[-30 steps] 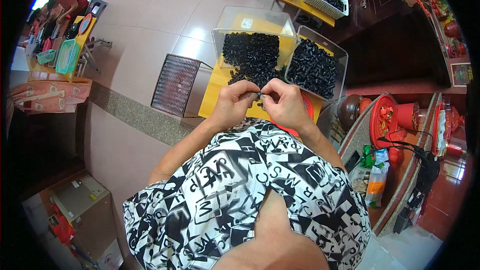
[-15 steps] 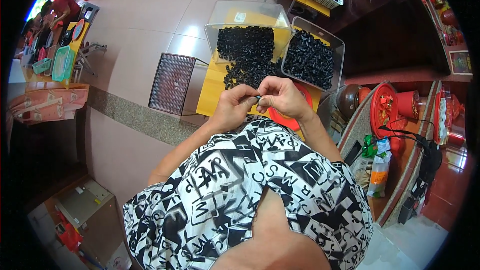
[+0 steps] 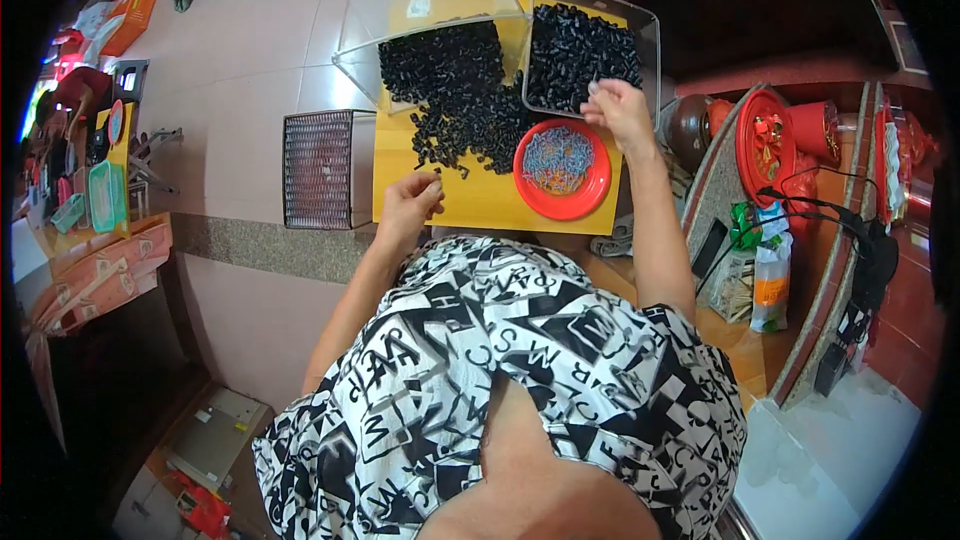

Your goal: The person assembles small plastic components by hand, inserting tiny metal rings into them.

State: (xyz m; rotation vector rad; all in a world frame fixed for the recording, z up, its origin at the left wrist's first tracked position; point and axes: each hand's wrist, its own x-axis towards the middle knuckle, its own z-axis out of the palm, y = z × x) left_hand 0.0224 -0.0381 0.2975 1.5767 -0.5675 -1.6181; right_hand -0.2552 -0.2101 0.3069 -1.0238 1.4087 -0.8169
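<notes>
My left hand (image 3: 408, 208) is at the near left edge of the yellow table (image 3: 450, 208), thumb and fingers pinched around a small black plastic piece (image 3: 437, 172). Beside it spreads a loose pile of such black pieces (image 3: 470, 125), spilling from a tipped see-through bin (image 3: 357, 52). My right hand (image 3: 622, 112) hovers over the near right corner of a second see-through bin (image 3: 655, 50), full of black pieces (image 3: 580, 45). Its fingers are closed together; what they hold, if anything, is hidden. Below that hand, a red plate (image 3: 567, 208) carries a heap of thin bluish-grey small parts (image 3: 558, 158).
Left of the table stands a dark woven rack (image 3: 318, 170). To the right, a curved stone-edged shelf holds a red tray (image 3: 765, 135), a brown pot (image 3: 690, 120), packets (image 3: 770, 285) and black cables (image 3: 870, 290). Another person (image 3: 80, 95) sits at a far-left table.
My hands have parted from their joint pinch. The right went up and right to the bin, the left down and left to the pile's edge. The red plate has come into full view.
</notes>
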